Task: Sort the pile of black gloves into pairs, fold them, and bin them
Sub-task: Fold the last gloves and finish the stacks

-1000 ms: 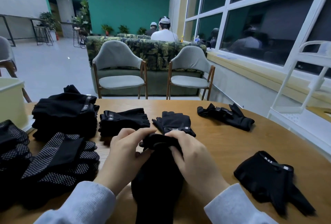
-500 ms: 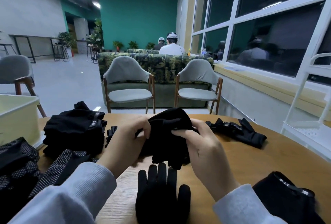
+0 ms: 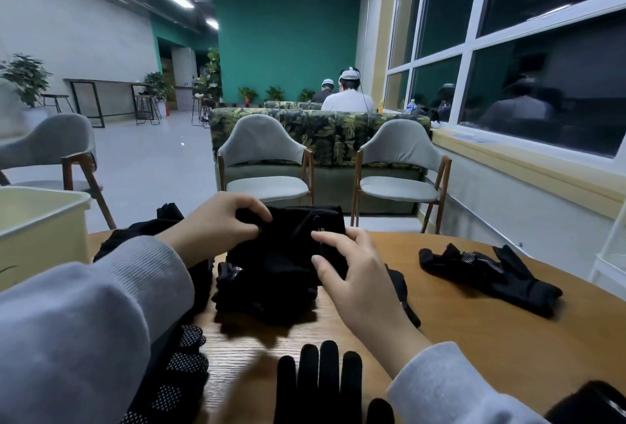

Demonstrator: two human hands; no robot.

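Observation:
A folded black glove bundle [image 3: 288, 244] is held over the round wooden table [image 3: 474, 332]. My left hand [image 3: 216, 227] pinches its upper left corner. My right hand [image 3: 355, 274] grips its right edge by the small label. Just under the bundle sits a folded black glove stack [image 3: 261, 301]. One black glove [image 3: 318, 386] lies flat at the near edge, fingers pointing away. A loose black glove pair [image 3: 487, 274] lies to the right. A pale yellow bin [image 3: 37, 230] stands at the far left.
Dotted-palm black gloves [image 3: 183, 366] lie under my left sleeve, with more black gloves [image 3: 135, 237] behind it. Another dark glove [image 3: 589, 403] shows at the bottom right corner. Two grey chairs [image 3: 264, 166] stand beyond the table, and a white rack [image 3: 609, 254] stands at the right edge.
Both hands have carried the folded glove bundle forward and to the left, down toward the stack of folded gloves. The view has tilted upward.

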